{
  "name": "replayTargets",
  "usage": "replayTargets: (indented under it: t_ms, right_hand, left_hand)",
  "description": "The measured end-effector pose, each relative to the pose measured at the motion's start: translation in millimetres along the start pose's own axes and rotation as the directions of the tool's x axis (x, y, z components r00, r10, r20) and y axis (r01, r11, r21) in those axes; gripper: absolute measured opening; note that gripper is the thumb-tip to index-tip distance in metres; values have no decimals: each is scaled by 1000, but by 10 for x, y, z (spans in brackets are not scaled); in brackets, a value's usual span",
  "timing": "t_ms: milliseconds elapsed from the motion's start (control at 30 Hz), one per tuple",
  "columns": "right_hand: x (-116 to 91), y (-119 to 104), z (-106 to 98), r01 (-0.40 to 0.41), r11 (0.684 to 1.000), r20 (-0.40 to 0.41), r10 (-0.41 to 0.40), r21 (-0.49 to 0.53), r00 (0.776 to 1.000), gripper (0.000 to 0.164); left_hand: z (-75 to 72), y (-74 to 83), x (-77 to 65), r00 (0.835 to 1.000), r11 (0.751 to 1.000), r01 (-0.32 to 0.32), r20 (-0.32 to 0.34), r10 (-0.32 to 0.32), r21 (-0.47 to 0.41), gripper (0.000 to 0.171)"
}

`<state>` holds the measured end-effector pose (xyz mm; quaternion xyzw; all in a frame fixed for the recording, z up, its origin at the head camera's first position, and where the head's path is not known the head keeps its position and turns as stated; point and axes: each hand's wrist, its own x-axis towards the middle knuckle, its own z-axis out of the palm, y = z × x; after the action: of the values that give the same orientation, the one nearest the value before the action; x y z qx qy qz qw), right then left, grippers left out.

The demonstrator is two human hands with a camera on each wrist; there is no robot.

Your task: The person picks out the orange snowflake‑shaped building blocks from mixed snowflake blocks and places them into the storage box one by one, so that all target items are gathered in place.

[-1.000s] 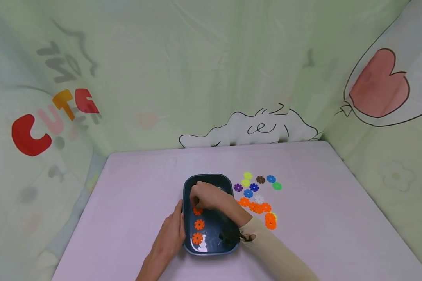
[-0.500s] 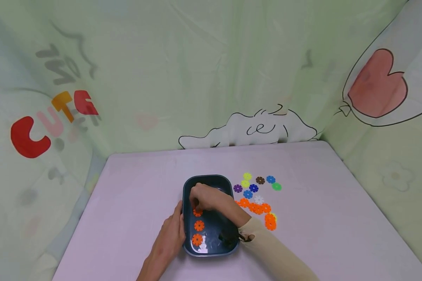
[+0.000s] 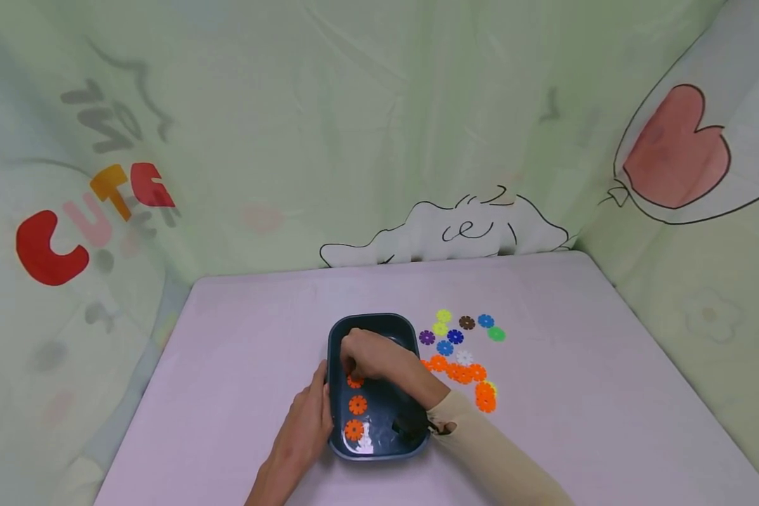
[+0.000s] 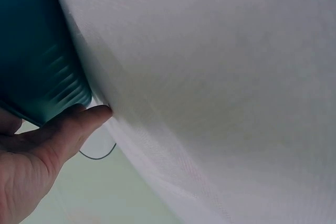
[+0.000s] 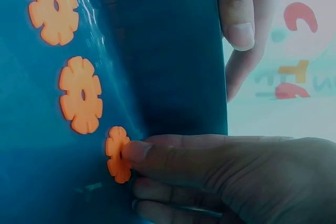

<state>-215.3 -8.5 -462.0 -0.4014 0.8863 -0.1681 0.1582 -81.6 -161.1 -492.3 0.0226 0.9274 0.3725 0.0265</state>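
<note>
A dark blue rectangular tray (image 3: 386,404) stands on the table. Inside, near its left wall, lie orange notched plastic discs in a row: a near disc (image 3: 354,430), a middle disc (image 3: 358,405), and a far disc (image 5: 117,156) partly hidden by fingers. My right hand (image 3: 373,353) reaches over the tray's right side. Its thumb and forefinger pinch the edge of the far disc, seen closely in the right wrist view. My left hand (image 3: 303,422) rests along the outside of the left wall with fingers extended; the left wrist view shows fingertips low against the wall (image 4: 42,51).
Right of the tray lie several more orange discs (image 3: 463,374), some overlapping. Behind them are yellow, brown (image 3: 466,322), purple (image 3: 426,337), blue, green (image 3: 496,334) and white discs. A printed curtain (image 3: 259,140) hangs around the table (image 3: 247,337).
Both hands and the tray discs keep their places. Only a slight shift of the whole head view shows.
</note>
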Motion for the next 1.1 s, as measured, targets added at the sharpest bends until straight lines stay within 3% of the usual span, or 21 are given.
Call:
replayTargets:
  t_ms: [267,567,800,1100]
  right_hand:
    - [-34,-48,-92,-2,1000,-9,2,24,1000,8]
    - [-192,-129,-352,56,997,-104,-61,-58,993,8]
    - [-433,-157,-622,93,995,-240,-99,-38,966,19]
    - [-754,-54,-815,13,998,-369,-36,-64,929,21]
  left_hand:
    - [-8,12,0,1000,1000,-13,-9,13,-2,54]
    - [-10,7,-15,1000,1000,-11,-8,11,-5,55]
    - [-12,9,-14,999,1000,-16,-29,16,16,56]
    - [0,36,-20,999,1000,-13,-43,14,19,56]
